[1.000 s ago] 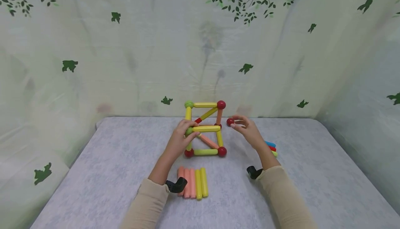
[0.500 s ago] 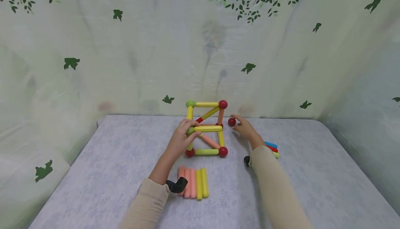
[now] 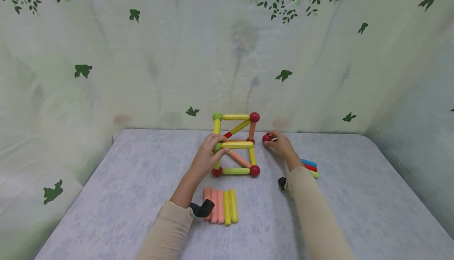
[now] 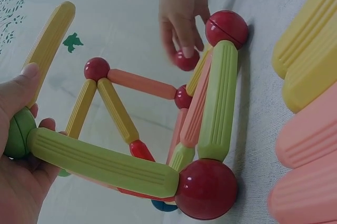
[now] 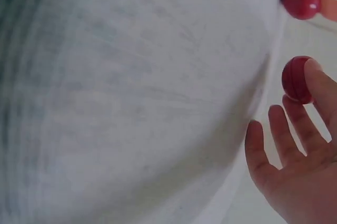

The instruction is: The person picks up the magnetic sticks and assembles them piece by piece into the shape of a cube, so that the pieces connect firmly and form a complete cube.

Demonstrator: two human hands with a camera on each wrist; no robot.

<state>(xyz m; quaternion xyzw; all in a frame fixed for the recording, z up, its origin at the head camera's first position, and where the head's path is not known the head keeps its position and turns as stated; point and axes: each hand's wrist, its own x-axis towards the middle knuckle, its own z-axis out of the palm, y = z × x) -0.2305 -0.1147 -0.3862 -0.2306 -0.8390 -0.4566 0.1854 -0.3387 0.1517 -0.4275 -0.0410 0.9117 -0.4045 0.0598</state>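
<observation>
A frame of ridged sticks joined by balls stands mid-table, its top front yellow stick running rightward from a green ball. My left hand holds that green ball at the near left upper corner, with the thumb against the yellow stick in the left wrist view. To the right of the frame, my right hand pinches a loose red ball between thumb and fingertips. This ball is apart from the frame. Red balls sit at the lower front corners, and part of the left one is hidden behind my left hand.
In front of the frame lies a row of pink sticks and yellow sticks, partly behind the left wrist camera. Blue, red and lime sticks lie beside my right forearm. A leaf-patterned curtain hangs behind the table.
My right forearm has swung forward and to the left, and the fingers have shifted round the red ball. The left hand keeps its hold on the frame's green ball.
</observation>
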